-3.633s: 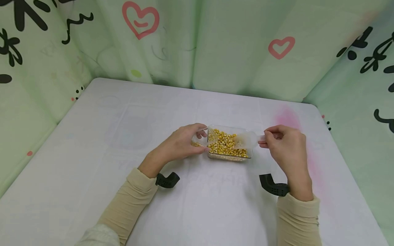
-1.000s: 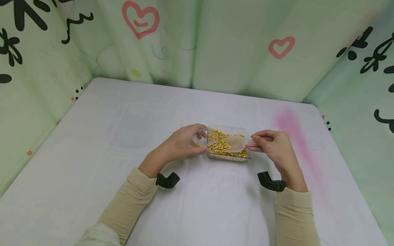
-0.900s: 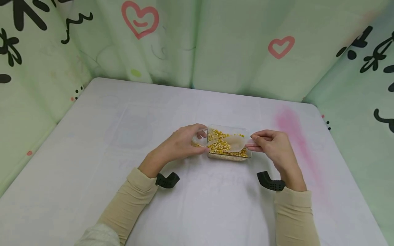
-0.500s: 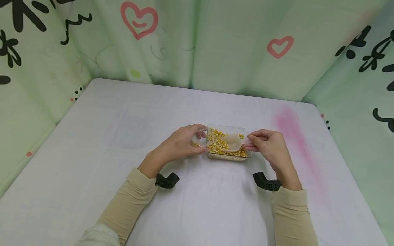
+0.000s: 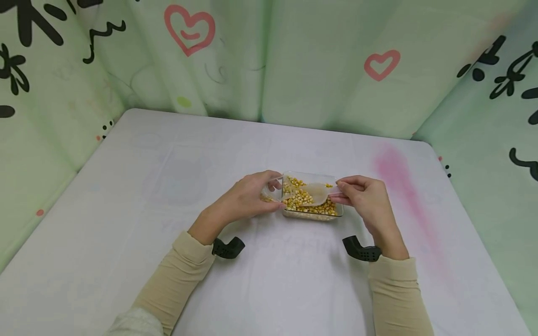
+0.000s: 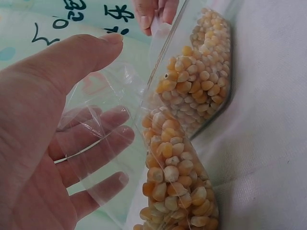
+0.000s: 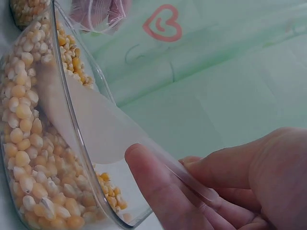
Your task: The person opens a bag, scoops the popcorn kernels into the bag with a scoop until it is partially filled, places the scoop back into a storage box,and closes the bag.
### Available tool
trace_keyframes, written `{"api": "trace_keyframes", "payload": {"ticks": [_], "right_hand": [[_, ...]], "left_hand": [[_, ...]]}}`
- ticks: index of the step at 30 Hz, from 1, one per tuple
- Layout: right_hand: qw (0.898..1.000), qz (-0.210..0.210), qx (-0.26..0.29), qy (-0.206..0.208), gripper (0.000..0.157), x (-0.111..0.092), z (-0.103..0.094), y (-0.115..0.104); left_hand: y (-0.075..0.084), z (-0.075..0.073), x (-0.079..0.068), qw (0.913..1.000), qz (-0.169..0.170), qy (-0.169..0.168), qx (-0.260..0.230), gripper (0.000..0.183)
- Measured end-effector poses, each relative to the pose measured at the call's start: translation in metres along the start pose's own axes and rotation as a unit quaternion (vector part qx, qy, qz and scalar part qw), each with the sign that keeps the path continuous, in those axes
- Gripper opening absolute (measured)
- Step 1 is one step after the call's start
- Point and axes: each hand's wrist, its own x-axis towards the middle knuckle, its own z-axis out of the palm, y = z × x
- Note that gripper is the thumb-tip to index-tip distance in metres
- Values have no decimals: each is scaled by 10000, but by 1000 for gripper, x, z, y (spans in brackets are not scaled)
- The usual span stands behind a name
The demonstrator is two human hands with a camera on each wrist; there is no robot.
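Note:
A clear glass container (image 5: 313,216) stands mid-table, with yellow corn kernels (image 5: 298,198) in it. My right hand (image 5: 363,198) pinches the handle of a translucent white plastic scoop (image 7: 96,122), whose blade dips into the kernels from the right. My left hand (image 5: 254,193) curves round a clear plastic bag (image 6: 108,129) at the container's left end. Its thumb and fingers are spread, holding the bag's mouth wide against the rim. In the left wrist view, more corn kernels (image 6: 175,187) lie inside the bag. The buried edge of the scoop is hidden.
A white cloth covers the table (image 5: 269,289), with a pink stain (image 5: 392,163) at the back right. Pale green curtains (image 5: 315,70) with printed hearts and black marks enclose the back and sides. Black curved mounts (image 5: 362,248) jut from both wrists.
My right hand has moved left and slightly down, taking the scoop further into the container. Fewer kernels show near its right end. My left hand and the bag stay in place.

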Motion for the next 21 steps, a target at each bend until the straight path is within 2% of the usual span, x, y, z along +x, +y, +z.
{"api": "trace_keyframes", "payload": {"ticks": [8,15,21], "right_hand": [[9996,-15,256,-75,38,0,-2,1],[9958,-27,890,-199,35,1,-9,5],[9923,50,1221,-221,31,1,-13,8]], "left_hand": [[0,-1,0,10000,40,21,23,67],[0,-2,-1,10000,63,40,34,66],[0,-2,-1,10000,18,34,3,67]]}}
